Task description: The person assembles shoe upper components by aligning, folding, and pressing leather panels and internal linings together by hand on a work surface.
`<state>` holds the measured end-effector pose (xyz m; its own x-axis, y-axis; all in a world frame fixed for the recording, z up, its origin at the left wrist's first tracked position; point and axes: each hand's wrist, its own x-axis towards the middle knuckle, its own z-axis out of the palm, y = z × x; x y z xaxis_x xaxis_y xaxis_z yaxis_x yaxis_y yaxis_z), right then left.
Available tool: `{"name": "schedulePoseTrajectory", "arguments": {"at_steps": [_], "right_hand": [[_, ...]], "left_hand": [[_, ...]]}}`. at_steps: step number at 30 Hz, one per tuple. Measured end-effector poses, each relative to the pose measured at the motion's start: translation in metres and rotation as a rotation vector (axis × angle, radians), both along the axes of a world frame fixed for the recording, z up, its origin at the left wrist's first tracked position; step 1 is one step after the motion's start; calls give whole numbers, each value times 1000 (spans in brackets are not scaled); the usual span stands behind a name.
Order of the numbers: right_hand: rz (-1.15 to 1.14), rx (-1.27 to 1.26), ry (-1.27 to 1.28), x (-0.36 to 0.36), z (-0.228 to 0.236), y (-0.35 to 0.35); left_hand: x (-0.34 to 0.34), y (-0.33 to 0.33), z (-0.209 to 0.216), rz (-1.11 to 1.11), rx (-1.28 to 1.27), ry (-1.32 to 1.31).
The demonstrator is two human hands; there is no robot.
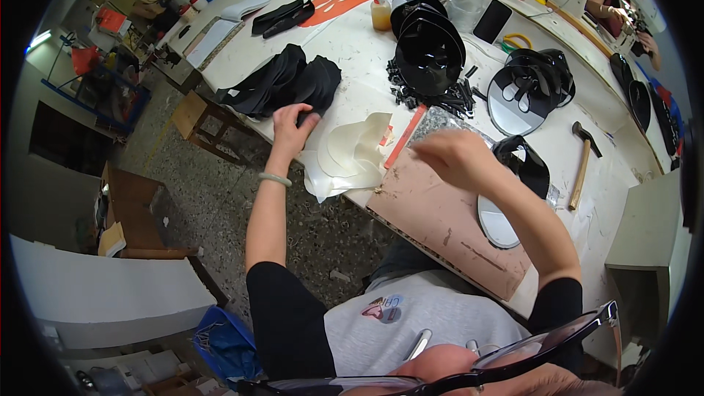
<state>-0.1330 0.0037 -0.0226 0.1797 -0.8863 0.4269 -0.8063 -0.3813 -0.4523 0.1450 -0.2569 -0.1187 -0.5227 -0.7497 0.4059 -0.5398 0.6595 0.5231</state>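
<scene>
My left hand [292, 132] is at the near edge of a pile of soft black cut pieces [319, 86], its thumb and fingers closed on the edge of one black piece. Below the pile, thin cream-coloured curved sheets [348, 150] overlap at the table's front edge. My right hand [456, 158] is raised above a pinkish-brown board [447, 227], its fingers bent and smeared by motion. Close to the right forearm lies a glossy black curved piece with a white face [500, 221]. An orange-red strip [405, 137] lies between my hands.
Glossy black curved pieces [431, 55] stand stacked over small black bits [458, 99]. More black-and-white pieces [517, 99], a hammer [581, 169], a phone [493, 20] and a glue bottle [380, 13] are on the table [359, 66]. A wooden stool [209, 128] stands left. Another person's hands [623, 18] show far right.
</scene>
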Motion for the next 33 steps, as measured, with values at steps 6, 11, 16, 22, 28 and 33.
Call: {"name": "schedulePoseTrajectory", "arguments": {"at_steps": [6,11,16,22,28,33], "right_hand": [[-4,163,92,49,-54,-168],[-113,235,71,94,-86,-228],[-50,277,-140,112,-98,-251],[-56,435,-549,121,-102,-266],[-603,474,-1185,61,-91,-289],[-509,35,-1503,-20,-22,-265]], "left_hand": [[5,20,-7,15,98,104],[11,12,-3,41,-34,72],[29,-4,11,-84,-184,10],[48,-18,-5,-125,-328,16],[42,-16,-18,-44,-392,86],[32,-1,-5,-30,-367,20]]}}
